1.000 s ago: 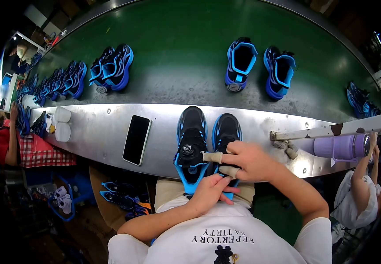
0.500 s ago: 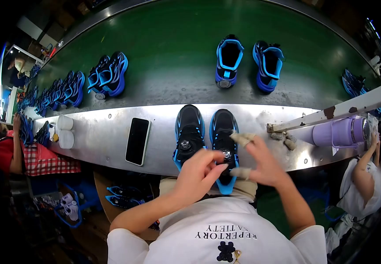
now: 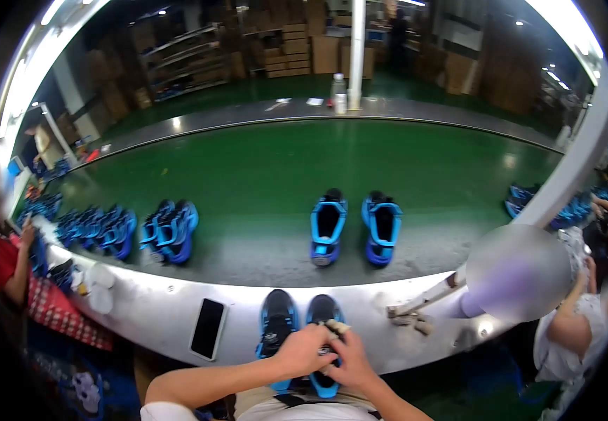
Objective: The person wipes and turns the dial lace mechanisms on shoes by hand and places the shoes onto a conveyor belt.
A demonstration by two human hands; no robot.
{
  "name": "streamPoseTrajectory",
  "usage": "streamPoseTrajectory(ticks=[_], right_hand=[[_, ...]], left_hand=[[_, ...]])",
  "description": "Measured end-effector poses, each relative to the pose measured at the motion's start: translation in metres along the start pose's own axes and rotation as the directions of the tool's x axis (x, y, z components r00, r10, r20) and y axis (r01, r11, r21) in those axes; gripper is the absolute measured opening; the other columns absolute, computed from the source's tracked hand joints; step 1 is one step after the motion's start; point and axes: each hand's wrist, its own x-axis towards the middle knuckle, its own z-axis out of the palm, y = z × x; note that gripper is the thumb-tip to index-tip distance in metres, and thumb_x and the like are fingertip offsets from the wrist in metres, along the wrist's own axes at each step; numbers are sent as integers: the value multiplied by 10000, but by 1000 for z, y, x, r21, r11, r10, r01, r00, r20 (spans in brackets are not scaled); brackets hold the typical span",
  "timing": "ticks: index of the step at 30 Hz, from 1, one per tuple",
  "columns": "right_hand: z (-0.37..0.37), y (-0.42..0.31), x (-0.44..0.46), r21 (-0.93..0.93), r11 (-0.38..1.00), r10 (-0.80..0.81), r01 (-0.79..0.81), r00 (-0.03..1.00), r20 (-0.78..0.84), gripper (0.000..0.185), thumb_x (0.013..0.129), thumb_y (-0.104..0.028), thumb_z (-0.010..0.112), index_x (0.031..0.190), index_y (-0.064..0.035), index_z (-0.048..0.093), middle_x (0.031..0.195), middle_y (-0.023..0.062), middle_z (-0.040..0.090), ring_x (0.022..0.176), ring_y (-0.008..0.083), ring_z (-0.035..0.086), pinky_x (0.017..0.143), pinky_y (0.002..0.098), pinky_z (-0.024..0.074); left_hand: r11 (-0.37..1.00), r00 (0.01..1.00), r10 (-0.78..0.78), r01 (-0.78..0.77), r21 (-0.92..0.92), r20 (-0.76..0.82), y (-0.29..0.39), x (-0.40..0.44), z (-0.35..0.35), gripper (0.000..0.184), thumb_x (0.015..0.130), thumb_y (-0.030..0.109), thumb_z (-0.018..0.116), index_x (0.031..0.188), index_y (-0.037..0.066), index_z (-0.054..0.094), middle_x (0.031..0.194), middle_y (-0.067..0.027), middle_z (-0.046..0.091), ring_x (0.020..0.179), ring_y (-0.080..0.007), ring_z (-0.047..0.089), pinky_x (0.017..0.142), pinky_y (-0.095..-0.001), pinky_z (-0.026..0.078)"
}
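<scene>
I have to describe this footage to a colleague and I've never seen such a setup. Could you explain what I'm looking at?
There is no machine doing the handling: these are a person's own bare hands. The camera is worn on that person's head, looking forward and down.

The left hand and right hand meet over the right-hand shoe, whose toe points away from the person. What the fingers grip is hidden. Its partner, the left-hand shoe, stands beside it.

A phone lies to the left on the metal ledge. Beyond is a wide green surface carrying another pair of shoes straight ahead and more shoes to the left.
</scene>
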Motion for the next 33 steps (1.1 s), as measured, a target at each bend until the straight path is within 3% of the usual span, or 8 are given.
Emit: streamPoseTrajectory(ticks=[8,12,14,16,17,21,27,33], right_hand=[[3,-2,-1,76,996,57,-52,996,-72,675,693,-286,717,1299,-71,509,1376,177,400,1217,377,407,1025,455,323],[-18,8,-4,214,974,69,-79,996,51,683,696,-336,768,1286,-80,537,1375,163,390,1257,342,391,1053,438,303],[-49,8,-2,231,971,32,-60,992,124,640,702,-343,776,1250,-76,583,1293,141,455,1204,304,441,1028,397,343],[-62,8,2,159,970,155,-182,973,172,563,708,-320,764,1211,-105,630,1074,91,508,1021,237,500,908,348,412],[-74,-3,11,103,959,234,-263,944,233,569,697,-312,764,1210,-105,631,1022,76,500,969,221,496,877,344,418],[-70,-16,28,80,986,112,-148,930,351,514,722,-251,750,1215,-155,638,869,54,440,861,198,468,775,316,413],[-62,-37,35,-39,979,205,-202,934,294,387,720,-188,761,1101,-168,695,743,55,462,700,183,501,665,296,433],[-55,-40,32,-43,964,265,-262,940,217,327,704,-185,772,1011,-99,698,785,92,571,640,202,559,604,311,462]], left_hand=[[998,994,55,-57,25,90,4,10,-5,295,722,130,720,892,26,502,902,-153,520,845,-357,549,724,-417,466],[951,953,283,-294,-99,-111,14,-9,-8,375,741,18,671,1092,28,541,1101,-164,520,1029,-336,512,854,-389,459],[951,967,174,-213,-223,-184,22,-40,-9,342,818,26,651,1146,43,556,1156,-127,528,946,-228,584,794,-323,497],[713,977,-190,207,-670,99,21,-71,13,279,886,48,606,1158,23,551,1175,-111,540,904,-167,604,787,-300,515],[377,893,-268,442,-814,361,22,-78,25,302,931,89,561,1206,-22,505,1213,-129,543,921,-168,608,833,-313,522],[-105,820,-290,485,-868,493,21,-71,37,417,961,156,521,1294,-62,397,1294,-172,505,958,-226,618,864,-345,532],[-275,845,-223,423,-863,486,18,-62,49,317,984,192,483,1218,-20,446,1108,-106,540,972,-222,623,854,-318,525],[-313,800,-265,456,-833,538,21,-59,55,314,1008,198,407,1230,-19,452,1284,-125,491,1007,-272,607,880,-372,511]])
